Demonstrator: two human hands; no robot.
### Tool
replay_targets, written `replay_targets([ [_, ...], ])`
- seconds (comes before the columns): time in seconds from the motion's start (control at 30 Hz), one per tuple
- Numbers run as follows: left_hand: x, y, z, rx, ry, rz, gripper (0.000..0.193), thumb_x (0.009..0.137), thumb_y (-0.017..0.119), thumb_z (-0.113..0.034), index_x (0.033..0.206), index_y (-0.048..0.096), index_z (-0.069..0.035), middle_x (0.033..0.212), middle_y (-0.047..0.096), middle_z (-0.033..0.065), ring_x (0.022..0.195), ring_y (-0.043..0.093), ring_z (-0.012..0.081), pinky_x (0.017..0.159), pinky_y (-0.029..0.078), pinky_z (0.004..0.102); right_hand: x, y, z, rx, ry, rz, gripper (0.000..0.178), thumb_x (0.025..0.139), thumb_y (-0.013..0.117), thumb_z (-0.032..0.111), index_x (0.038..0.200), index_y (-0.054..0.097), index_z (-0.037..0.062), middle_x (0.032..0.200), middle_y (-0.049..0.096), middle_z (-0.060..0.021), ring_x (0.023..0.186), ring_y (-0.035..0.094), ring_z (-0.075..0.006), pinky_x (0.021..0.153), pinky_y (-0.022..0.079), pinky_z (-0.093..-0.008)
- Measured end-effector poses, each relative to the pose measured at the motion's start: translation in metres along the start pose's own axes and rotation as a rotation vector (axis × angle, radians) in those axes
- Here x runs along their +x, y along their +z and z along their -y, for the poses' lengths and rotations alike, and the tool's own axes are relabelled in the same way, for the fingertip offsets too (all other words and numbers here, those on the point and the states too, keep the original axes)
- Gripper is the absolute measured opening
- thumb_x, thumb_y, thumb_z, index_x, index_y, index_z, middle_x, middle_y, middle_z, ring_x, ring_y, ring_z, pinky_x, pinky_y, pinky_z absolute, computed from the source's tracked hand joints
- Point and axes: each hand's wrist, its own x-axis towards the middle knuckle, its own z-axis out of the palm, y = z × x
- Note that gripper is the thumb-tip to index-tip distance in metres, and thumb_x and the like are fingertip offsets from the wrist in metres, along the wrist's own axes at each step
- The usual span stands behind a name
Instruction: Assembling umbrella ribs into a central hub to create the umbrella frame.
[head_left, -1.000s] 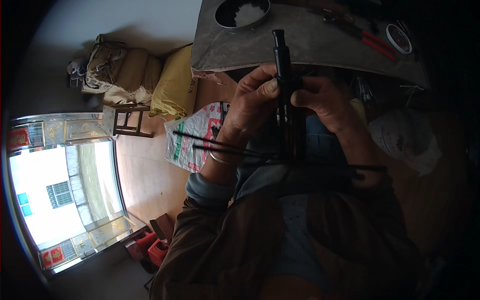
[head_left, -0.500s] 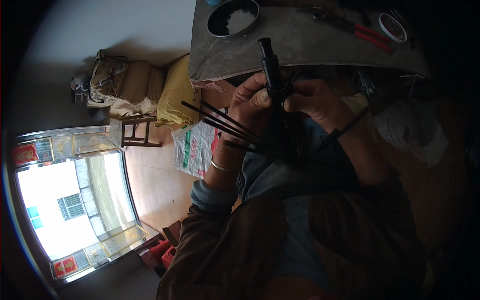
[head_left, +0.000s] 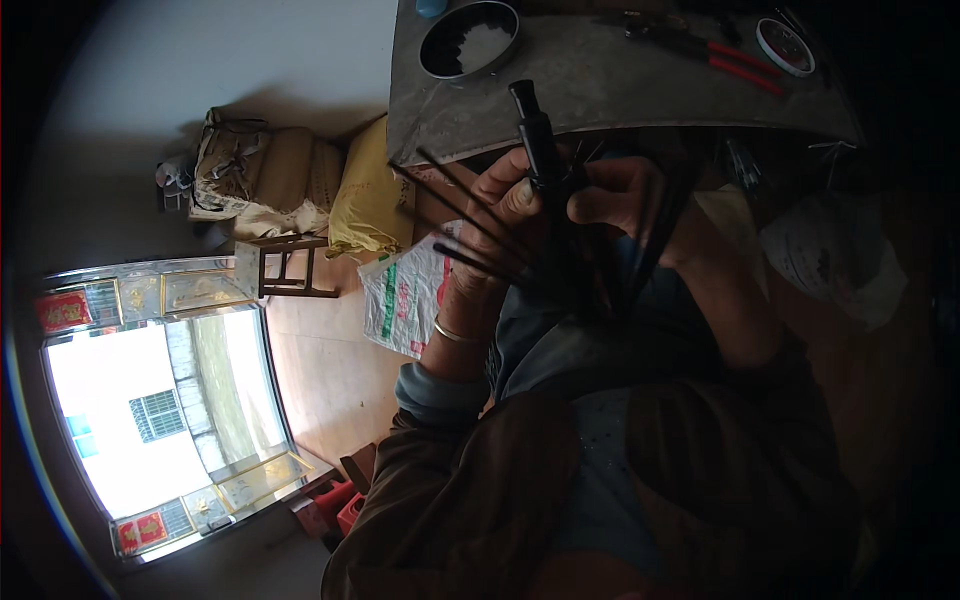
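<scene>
Upright between my hands is what looks like a black umbrella frame (head_left: pixel 540 150), with a stepped tubular end on top. Several thin dark ribs fan out below it to both sides, and motion blurs some of them. My left hand (head_left: pixel 503 215) is closed around the tube's left side, thumb on the front. From the right, my right hand (head_left: pixel 628 200) pinches the frame just below the thick part, thumb and fingers pressed together. Shadow hides the lower part of the frame in front of my lap.
Ahead stands a grey table (head_left: pixel 580 100) with a dark bowl (head_left: pixel 432 50) of white bits, red-handled pliers (head_left: pixel 745 72) and a round white-rimmed container (head_left: pixel 785 47). At left are a yellow sack (head_left: pixel 375 200), a wooden stool (head_left: pixel 290 265) and a printed bag (head_left: pixel 405 300). A clear plastic bag (head_left: pixel 840 255) lies right.
The ribs have swung: the left ones are spread wider and higher, and those on the right have turned up beside my right wrist. Both hands keep their grip, and the view has shifted slightly.
</scene>
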Motion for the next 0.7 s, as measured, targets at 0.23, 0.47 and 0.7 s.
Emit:
replay_targets([
  [0.23, 0.004, 0.005, 0.001, 0.132, -0.070, -0.064, 0.038, 0.086, 0.066, -0.022, 0.116, 0.057, -0.001, 0.099, 0.064, 0.0068, 0.088, 0.062, 0.0159, 0.080, 0.050, 0.0273, 0.000, 0.000, -0.002, -0.038, -0.068, -0.061, 0.028, 0.077, 0.077, 0.031, 0.087, 0.069, 0.0058, 0.066, 0.054, 0.0063, 0.061, 0.044, -0.0021, 0.057, 0.034, -0.0215],
  [0.47, 0.007, 0.005, 0.000, 0.159, -0.103, -0.070, 0.040, 0.086, 0.066, -0.025, 0.118, 0.057, -0.002, 0.098, 0.064, 0.0055, 0.088, 0.062, 0.0150, 0.079, 0.049, 0.0278, 0.002, -0.011, -0.004, -0.037, -0.058, -0.010, 0.028, 0.078, 0.076, 0.031, 0.088, 0.068, 0.0064, 0.066, 0.053, 0.0074, 0.060, 0.043, -0.0004, 0.053, 0.033, -0.0192],
  [0.7, 0.018, -0.008, -0.004, 0.389, -0.040, -0.006, 0.030, 0.089, 0.064, -0.022, 0.112, 0.058, -0.004, 0.094, 0.063, 0.0022, 0.084, 0.060, 0.0114, 0.073, 0.049, 0.0251, 0.003, 0.001, -0.002, 0.051, -0.091, -0.053, 0.031, 0.079, 0.076, 0.030, 0.097, 0.066, 0.0067, 0.068, 0.054, 0.0073, 0.061, 0.046, -0.0002, 0.053, 0.035, -0.0193],
])
